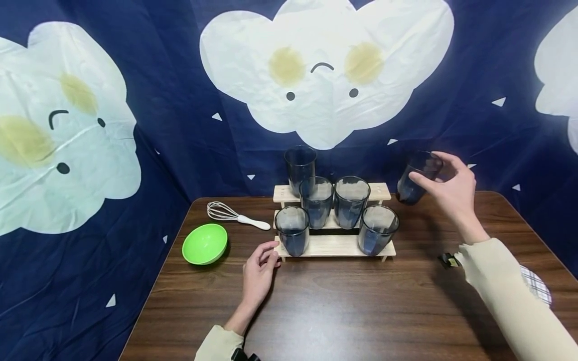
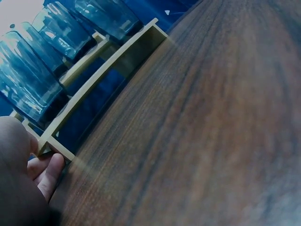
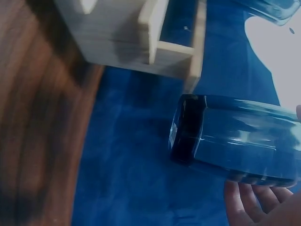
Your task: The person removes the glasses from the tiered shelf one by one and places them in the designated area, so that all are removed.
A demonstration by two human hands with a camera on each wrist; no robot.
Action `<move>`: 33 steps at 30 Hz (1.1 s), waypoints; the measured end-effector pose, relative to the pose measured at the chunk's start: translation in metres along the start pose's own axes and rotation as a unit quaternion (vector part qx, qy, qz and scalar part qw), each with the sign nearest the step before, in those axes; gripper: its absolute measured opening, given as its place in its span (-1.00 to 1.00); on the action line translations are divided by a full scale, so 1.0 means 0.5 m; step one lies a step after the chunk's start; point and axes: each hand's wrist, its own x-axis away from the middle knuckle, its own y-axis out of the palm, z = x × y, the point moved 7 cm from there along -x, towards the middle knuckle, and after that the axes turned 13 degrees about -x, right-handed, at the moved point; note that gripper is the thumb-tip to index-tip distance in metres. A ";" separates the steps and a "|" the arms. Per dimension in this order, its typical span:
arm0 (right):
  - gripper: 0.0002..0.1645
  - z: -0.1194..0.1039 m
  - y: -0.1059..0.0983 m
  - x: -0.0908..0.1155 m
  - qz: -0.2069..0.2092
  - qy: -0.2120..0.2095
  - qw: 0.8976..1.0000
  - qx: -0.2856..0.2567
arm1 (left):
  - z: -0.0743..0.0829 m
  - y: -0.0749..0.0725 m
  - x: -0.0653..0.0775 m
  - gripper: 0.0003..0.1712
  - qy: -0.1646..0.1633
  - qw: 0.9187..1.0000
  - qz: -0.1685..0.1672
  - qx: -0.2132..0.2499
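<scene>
My right hand (image 1: 456,193) grips a dark tinted drinking glass (image 1: 410,181) between thumb and fingers, up in the air just right of the top tier. In the right wrist view the glass (image 3: 240,141) shows its thick base toward the wooden tiered rack (image 3: 169,61). My left hand (image 1: 257,276) holds the left front end of the rack (image 1: 334,245), with fingertips around the shelf's end by its leg. One matching glass (image 1: 300,168) stands at the left of the top tier. Two glasses share the middle tier, and the bottom tier bears a glass (image 1: 292,230) at its left and another (image 1: 378,230) at its right.
Left of the rack lie a white whisk (image 1: 239,216) and a bright green bowl (image 1: 205,244). A small black object (image 1: 448,260) and a checked cloth-like item (image 1: 536,286) are by the right sleeve. A blue curtain (image 1: 171,125) with white clouds hangs behind the wooden table (image 1: 334,311).
</scene>
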 end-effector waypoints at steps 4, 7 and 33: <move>-0.16 0.028 -0.007 0.008 -0.001 0.017 1.000 0.010 | 0.039 -0.004 0.014 -0.75 0.007 1.000 0.006 -0.011; -0.15 0.047 -0.007 0.015 -0.006 0.024 1.000 0.011 | 0.037 -0.006 0.014 -0.77 0.040 0.999 0.013 -0.005; -0.09 0.154 0.006 0.049 -0.060 0.072 0.993 0.077 | 0.037 -0.008 0.014 -0.79 0.085 0.996 0.020 0.002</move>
